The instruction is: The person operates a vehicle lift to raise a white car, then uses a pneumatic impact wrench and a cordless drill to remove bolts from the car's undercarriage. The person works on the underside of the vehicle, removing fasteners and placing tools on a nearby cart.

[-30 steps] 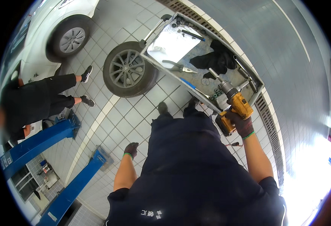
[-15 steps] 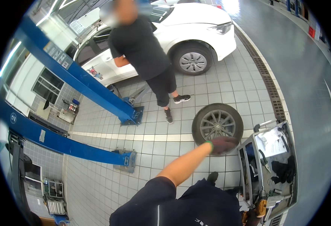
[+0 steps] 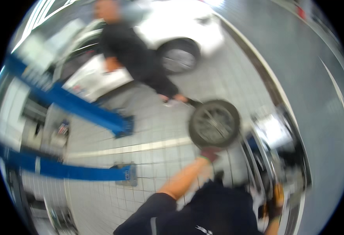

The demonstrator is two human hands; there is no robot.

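A wheel with a black tyre and grey multi-spoke rim (image 3: 214, 122) is on the tiled floor ahead, its rim face toward me. My left hand (image 3: 210, 152), in a dark red glove, is at the near edge of the tyre; blur hides its fingers and whether they grip the rubber. At lower right my gloved right hand (image 3: 274, 209) is closed round the handle of a yellow-and-black cordless drill (image 3: 278, 193), beside the tool cart (image 3: 266, 166). Motion smears the whole picture.
A person in black clothes (image 3: 131, 51) stands beyond the wheel, next to a white car (image 3: 205, 29). Two blue lift posts (image 3: 82, 102) (image 3: 74, 167) reach in from the left. A dark floor drain (image 3: 254, 56) runs along the right.
The view has swung and blurred. My left hand has moved left along the tyre's near edge. My right hand and the drill have come further into view at lower right.
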